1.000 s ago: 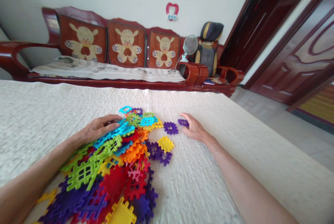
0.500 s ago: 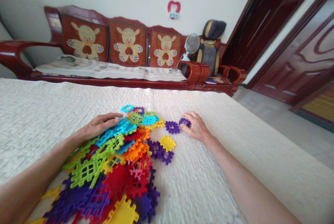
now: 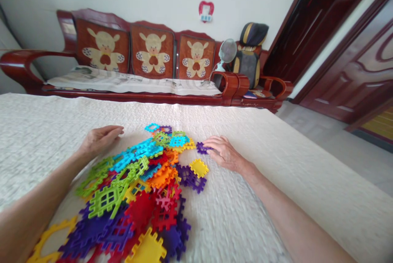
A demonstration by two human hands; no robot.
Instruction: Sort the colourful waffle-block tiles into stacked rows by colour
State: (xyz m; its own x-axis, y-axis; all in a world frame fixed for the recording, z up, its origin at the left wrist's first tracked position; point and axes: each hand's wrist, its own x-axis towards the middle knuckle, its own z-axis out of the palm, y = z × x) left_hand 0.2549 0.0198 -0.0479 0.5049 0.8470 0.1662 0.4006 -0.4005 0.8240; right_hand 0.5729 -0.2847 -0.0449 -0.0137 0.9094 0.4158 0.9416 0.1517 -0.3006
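A heap of plastic interlocking tiles in many colours spreads over the pale cloth, with light blue tiles [image 3: 138,151], green window tiles [image 3: 106,201], red tiles [image 3: 141,210] and purple tiles [image 3: 92,230] overlapping. My left hand [image 3: 102,139] is left of the heap, apart from it, fingers stretched out and holding nothing. On the right, my right hand [image 3: 225,153] has its thumb and fingers at the right edge of a purple tile [image 3: 201,147], partly hiding it. Just below that lie a yellow tile [image 3: 199,167] and purple window tiles [image 3: 190,178].
The cloth-covered table [image 3: 260,197] reaches toward a wooden sofa [image 3: 227,89] with bear-patterned cushions [image 3: 152,52]. A small fan [image 3: 227,51] and a massage seat pad [image 3: 247,66] are at its right end. Dark red doors [image 3: 340,87] stand at right.
My left hand has drawn back leftward off the light blue tiles. My right hand has moved left with its purple tile, to where another purple tile lay; only one shows there now.
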